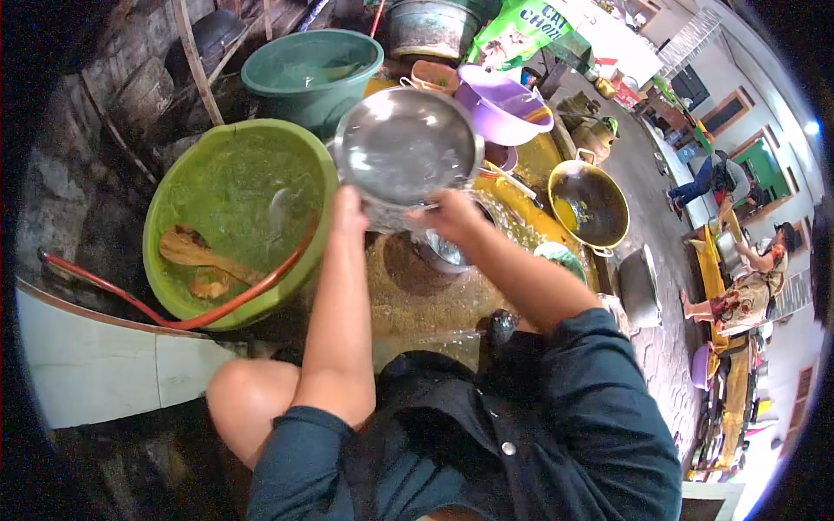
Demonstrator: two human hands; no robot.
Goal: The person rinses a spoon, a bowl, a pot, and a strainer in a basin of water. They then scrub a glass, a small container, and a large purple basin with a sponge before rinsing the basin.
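Note:
Both my hands hold a shiny round metal basin [408,143] out in front of me, its wet inside facing up toward me. My left hand [349,210] grips the near rim on the left. On the near right edge, my right hand [458,217] is closed, somewhat smeared by motion. Below the right hand stands a metal pot [447,252], partly hidden by the hand and basin. To the left lies a large green tub [321,187] of water, with a brown wooden-looking piece [204,250] in it.
A red hose [248,291] crosses the green tub's near rim. Behind are a teal tub [304,100] and a purple basin [495,122]. At right sit a two-handled wok [612,195] and a large pot [640,291]. A person [764,269] sits farther right; another person [725,178] bends beyond.

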